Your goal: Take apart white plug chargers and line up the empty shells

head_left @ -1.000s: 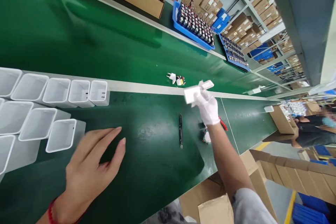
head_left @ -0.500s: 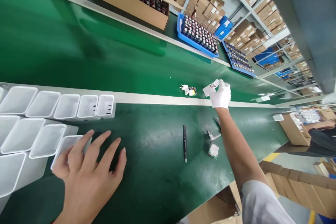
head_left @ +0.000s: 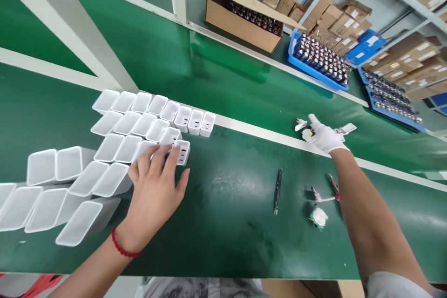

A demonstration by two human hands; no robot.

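My left hand [head_left: 155,184], bare with a red bead bracelet [head_left: 124,246], reaches over rows of white plastic cases with its fingers spread. Its index fingertip is at a small slotted case [head_left: 183,152] at the end of a row; contact cannot be made out. My right hand [head_left: 323,136], in a white glove, is over a small electronic assembly with a yellow mark [head_left: 308,134], fingers apart and one stretched out. A white plug piece [head_left: 300,124] lies beside that assembly. Just right of the glove is a flat white part [head_left: 346,128].
Black tweezers [head_left: 278,191] lie mid-bench. Nearer my right forearm are pliers [head_left: 334,186], a white plug part [head_left: 323,198] and a small circuit board with a white block [head_left: 319,217]. Blue trays [head_left: 319,72] and a carton [head_left: 240,25] stand along the back.
The view has swung left, showing more cases. My left hand has moved along them to the slotted end case. My right hand has left the white part and moved left to the electronic assembly.
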